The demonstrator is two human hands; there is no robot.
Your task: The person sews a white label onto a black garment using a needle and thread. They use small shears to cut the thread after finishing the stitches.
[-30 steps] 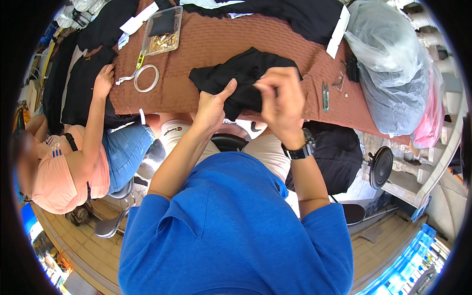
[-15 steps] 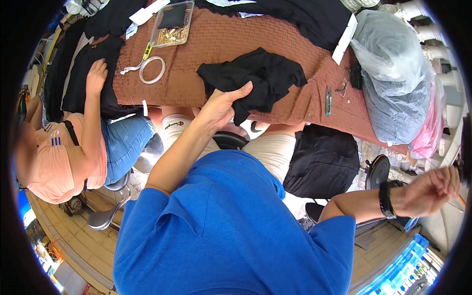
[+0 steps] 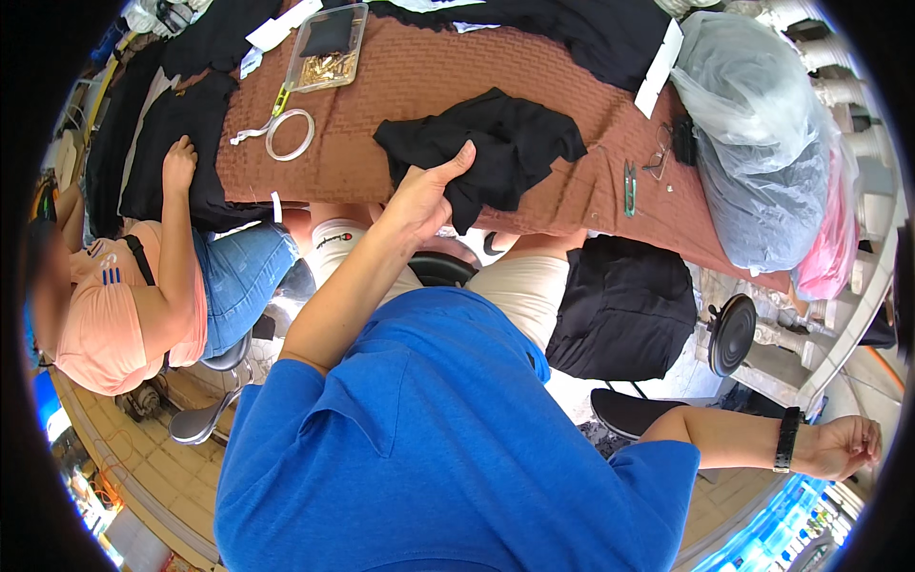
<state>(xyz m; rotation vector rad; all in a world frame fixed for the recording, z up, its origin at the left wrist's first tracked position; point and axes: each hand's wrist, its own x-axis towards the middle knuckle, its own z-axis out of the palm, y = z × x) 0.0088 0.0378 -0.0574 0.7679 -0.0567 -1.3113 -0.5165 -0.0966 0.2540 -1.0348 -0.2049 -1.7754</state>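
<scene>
- Covering the long table, a brown woven tablecloth point(image 3: 400, 86) carries everything else.
- Lying crumpled near the cloth's front edge, a black fabric garment point(image 3: 505, 143) spreads toward the centre.
- The left hand point(image 3: 424, 195) pinches the garment's near edge, thumb on top, fingers curled beneath.
- The right hand point(image 3: 843, 446), far out to the side beyond a black wristwatch point(image 3: 786, 439), hangs loosely curled and holds nothing.
- A white tape ring point(image 3: 290, 134) lies left of the garment; small green-handled snips point(image 3: 629, 186) lie right.
</scene>
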